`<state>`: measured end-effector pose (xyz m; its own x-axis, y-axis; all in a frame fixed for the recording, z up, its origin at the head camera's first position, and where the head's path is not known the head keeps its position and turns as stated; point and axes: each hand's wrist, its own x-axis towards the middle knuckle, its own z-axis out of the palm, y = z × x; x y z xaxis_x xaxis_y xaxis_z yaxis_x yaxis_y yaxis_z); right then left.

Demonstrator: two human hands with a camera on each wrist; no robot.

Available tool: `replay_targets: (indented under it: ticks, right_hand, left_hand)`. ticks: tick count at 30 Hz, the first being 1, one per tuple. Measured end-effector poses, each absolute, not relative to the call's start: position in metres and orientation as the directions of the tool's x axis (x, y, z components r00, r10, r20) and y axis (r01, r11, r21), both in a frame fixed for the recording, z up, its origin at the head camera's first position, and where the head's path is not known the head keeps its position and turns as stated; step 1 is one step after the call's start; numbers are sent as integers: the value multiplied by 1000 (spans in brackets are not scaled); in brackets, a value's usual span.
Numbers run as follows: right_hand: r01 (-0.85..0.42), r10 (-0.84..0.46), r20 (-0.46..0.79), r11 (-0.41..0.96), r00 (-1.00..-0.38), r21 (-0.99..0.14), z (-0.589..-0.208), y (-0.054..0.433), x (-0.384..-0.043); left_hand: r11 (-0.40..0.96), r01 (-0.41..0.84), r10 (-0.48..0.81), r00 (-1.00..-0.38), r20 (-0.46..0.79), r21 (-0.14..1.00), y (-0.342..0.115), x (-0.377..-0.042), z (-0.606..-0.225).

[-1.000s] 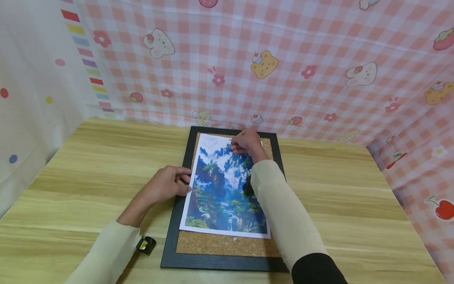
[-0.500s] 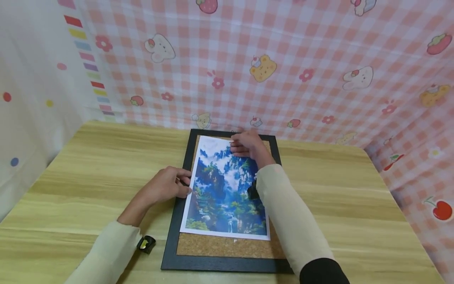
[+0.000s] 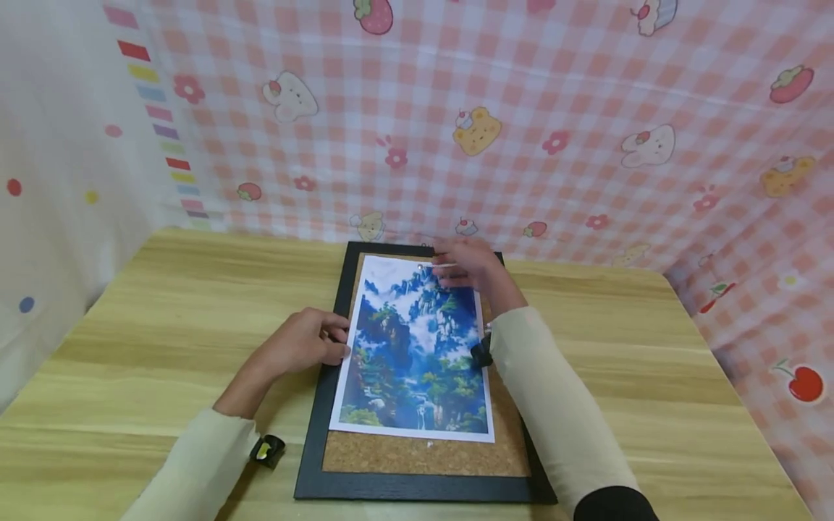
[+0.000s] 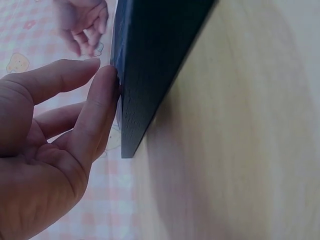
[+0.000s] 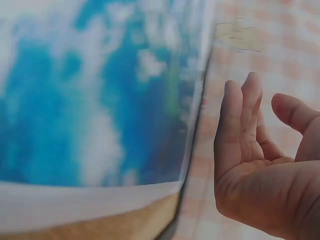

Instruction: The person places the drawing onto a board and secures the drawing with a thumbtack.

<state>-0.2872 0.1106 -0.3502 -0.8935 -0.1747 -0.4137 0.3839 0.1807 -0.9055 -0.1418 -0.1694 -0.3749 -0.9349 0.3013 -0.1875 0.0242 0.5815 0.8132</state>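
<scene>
A printed mountain landscape picture [image 3: 417, 347] with a white border lies on a cork board [image 3: 423, 456] in a black frame [image 3: 417, 488]. At the picture's top edge, left of the right fingertips, shows a small shiny pin head [image 3: 420, 267]. My left hand [image 3: 302, 339] rests at the picture's left edge; in the left wrist view its fingertips [image 4: 106, 75] touch beside the black frame's side. My right hand [image 3: 465, 262] is over the upper right corner, fingers loosely extended, holding nothing. In the right wrist view its palm and fingers [image 5: 230, 120] show beside the picture's edge.
The board lies on a wood-grain table [image 3: 195, 325], its far end against a pink checked cloth [image 3: 391, 145]. A tiny shiny bit [image 3: 430, 444] sits on the cork just below the picture. Dark wrist cameras show near both sleeves.
My right hand has let go at the picture's top edge and moved right, its fingers loosening and uncovering the small pin head. My left hand has stayed in place.
</scene>
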Motion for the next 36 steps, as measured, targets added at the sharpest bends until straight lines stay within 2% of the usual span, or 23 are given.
replay_targets:
  ticks: [5, 14, 23, 30, 36]
  right_hand:
    - [314, -214, -345, 167, -914, -935, -337, 115, -278]
    - [201, -274, -253, 207, -928, -958, -338, 118, -259]
    - [53, -331, -157, 302, -931, -952, -331, 123, -242]
    - [-187, -388, 4, 433, -922, -882, -325, 134, -226]
    - [-206, -359, 27, 472, -933, -857, -321, 141, -214]
  left_hand:
    - [521, -6, 300, -935, -190, 853, -170, -140, -373]
    - [518, -16, 276, -943, -185, 855, -169, -138, -372]
    - [566, 39, 244, -962, -122, 823, -174, -143, -371]
    - [581, 102, 243, -968, -53, 808, -180, -145, -369]
    - [626, 171, 245, -969, 17, 761, -181, -141, -367]
